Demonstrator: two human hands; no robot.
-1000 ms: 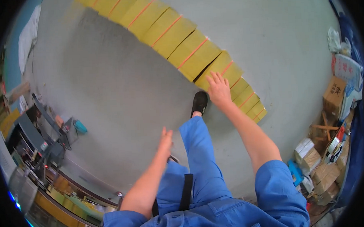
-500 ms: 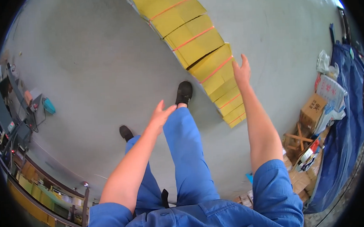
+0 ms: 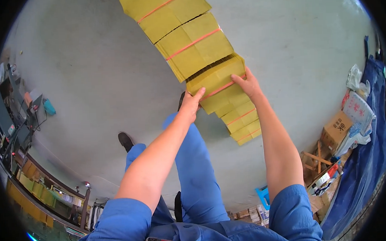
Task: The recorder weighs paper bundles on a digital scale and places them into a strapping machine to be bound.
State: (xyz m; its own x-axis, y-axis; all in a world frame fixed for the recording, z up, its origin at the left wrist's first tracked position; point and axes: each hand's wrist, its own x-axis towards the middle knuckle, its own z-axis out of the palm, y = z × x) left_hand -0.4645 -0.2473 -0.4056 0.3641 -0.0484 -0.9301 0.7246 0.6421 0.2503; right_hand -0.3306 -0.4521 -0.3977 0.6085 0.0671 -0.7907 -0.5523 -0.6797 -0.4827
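Both my hands grip a strapped bundle of yellow cardboard sheets (image 3: 221, 78) by its two sides. At its left edge is my left hand (image 3: 191, 105), thumb on top and fingers tucked beneath. Opposite it, my right hand (image 3: 248, 84) closes on the right edge, thumb lying near the orange strap. Under and around it runs a row of like bundles: one farther bundle (image 3: 194, 45) lies just beyond, and a lower one (image 3: 240, 117) sits nearer me. A dark gap shows along the held bundle's far edge.
Right of me stand a cardboard carton (image 3: 336, 129), a wooden stool frame (image 3: 317, 158) and a blue tarp (image 3: 359, 169). A small blue plastic stool (image 3: 263, 197) is by my right elbow. Machinery (image 3: 12, 115) and a dark-framed rack (image 3: 49, 182) line the left side. Grey floor (image 3: 92, 82) lies between.
My hands, apart and open before, have come in and taken hold of the bundle from both sides. It now sits slightly askew from the row. My body has leaned closer to it.
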